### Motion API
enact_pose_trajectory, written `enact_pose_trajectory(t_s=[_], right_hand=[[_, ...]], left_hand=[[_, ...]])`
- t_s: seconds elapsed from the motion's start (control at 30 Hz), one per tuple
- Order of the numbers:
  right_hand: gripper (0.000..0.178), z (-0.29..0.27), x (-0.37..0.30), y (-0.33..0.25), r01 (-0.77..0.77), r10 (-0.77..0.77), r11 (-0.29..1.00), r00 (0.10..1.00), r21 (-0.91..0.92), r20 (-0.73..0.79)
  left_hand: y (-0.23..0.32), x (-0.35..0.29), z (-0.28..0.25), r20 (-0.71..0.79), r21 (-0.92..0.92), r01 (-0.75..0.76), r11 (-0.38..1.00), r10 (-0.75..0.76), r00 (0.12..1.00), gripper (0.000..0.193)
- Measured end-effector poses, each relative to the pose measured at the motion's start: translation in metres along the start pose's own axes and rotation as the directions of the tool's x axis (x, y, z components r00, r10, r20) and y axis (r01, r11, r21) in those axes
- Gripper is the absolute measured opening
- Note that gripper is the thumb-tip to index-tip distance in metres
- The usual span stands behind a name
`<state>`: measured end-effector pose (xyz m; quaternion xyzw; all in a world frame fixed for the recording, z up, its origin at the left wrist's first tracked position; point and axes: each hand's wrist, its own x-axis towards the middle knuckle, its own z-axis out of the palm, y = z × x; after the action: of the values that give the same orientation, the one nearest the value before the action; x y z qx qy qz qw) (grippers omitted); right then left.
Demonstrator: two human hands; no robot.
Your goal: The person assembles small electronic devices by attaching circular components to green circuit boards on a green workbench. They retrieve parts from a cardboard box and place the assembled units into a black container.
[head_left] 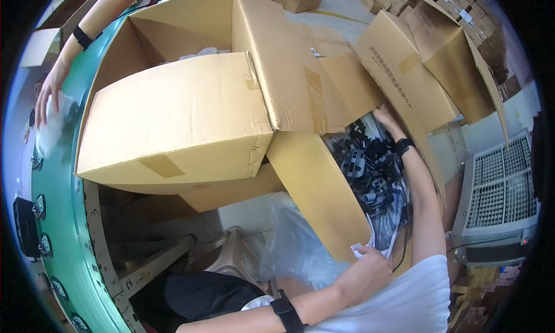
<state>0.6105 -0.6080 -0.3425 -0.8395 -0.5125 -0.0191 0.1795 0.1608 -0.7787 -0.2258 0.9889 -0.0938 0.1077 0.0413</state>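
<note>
An open cardboard box [321,200] at the right holds many small black and grey plastic parts [367,165] in a clear plastic liner bag [399,203]. At the box's near end my left hand [370,269] is closed on the bunched whitish edge of that bag. My right arm reaches along the right side of the box. My right hand [386,119] is at the far end of the parts, beside a cardboard flap [352,93]; its fingertips are partly hidden, and I cannot make out its grip.
A large open carton [179,116] stands left of the box, beside a green worktable [87,101]. Another person's hand [52,93] is over the table by a clear bag. A beige stool [234,252], loose plastic sheeting [295,237] and a grilled machine [500,182] are around me.
</note>
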Motion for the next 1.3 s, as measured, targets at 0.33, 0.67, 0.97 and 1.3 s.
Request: enact_pose_trajectory(t_s=[0.33,0.67,0.97,1.3], right_hand=[[0.048,-0.103,-0.036,-0.001,-0.238,0.350,0.848,0.922,-0.473,0.164],[0.033,-0.160,-0.130,0.001,-0.282,0.342,0.556,0.935,-0.782,-0.094],[0.070,-0.137,-0.147,0.071,-0.568,0.560,0.820,0.767,-0.076,0.314],[0.034,-0.104,-0.139,0.107,-0.827,0.543,0.289,0.556,0.481,0.629]], left_hand=[[0.004,-0.001,0.009,-0.056,-0.224,0.198,0.954,-0.216,0.975,0.016],[-0.001,-0.007,0.018,-0.181,-0.075,0.159,0.984,-0.170,0.969,0.053],[0.000,-0.010,0.016,-0.174,-0.145,0.168,0.975,-0.192,0.966,0.055],[-0.001,-0.016,0.017,-0.179,-0.157,0.195,0.968,-0.223,0.958,0.055]])
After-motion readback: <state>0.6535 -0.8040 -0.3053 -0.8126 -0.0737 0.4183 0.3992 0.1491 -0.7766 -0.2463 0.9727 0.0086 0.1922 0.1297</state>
